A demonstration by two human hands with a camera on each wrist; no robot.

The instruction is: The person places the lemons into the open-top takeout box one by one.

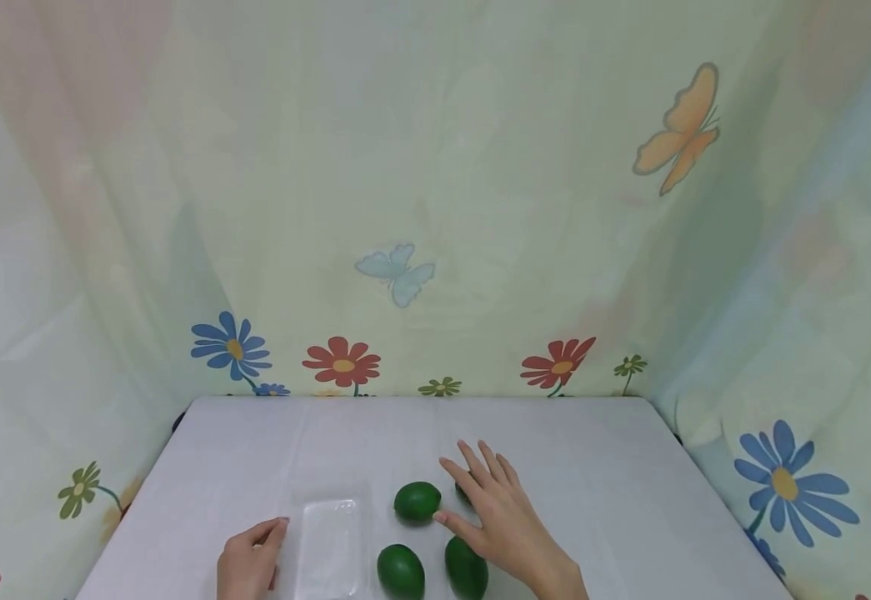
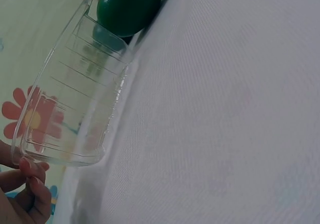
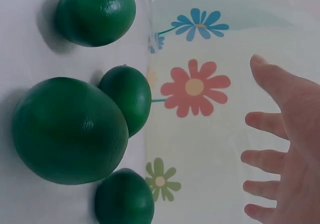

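Observation:
My left hand is at the left side of a clear plastic tray; in the left wrist view its thumb and fingertips pinch the rim at one corner. The tray holds nothing. Over the fruits, my right hand is spread with straight fingers and holds nothing. Below it lie several glossy green, lime-like fruits: a far left one, a near left one and a near right one. Another green fruit is mostly hidden behind the right hand. In the right wrist view the hand is raised apart from the fruits.
A white cloth covers the table. Behind and at both sides hangs a pale curtain printed with flowers and butterflies. The fruits lie close to the tray's right side.

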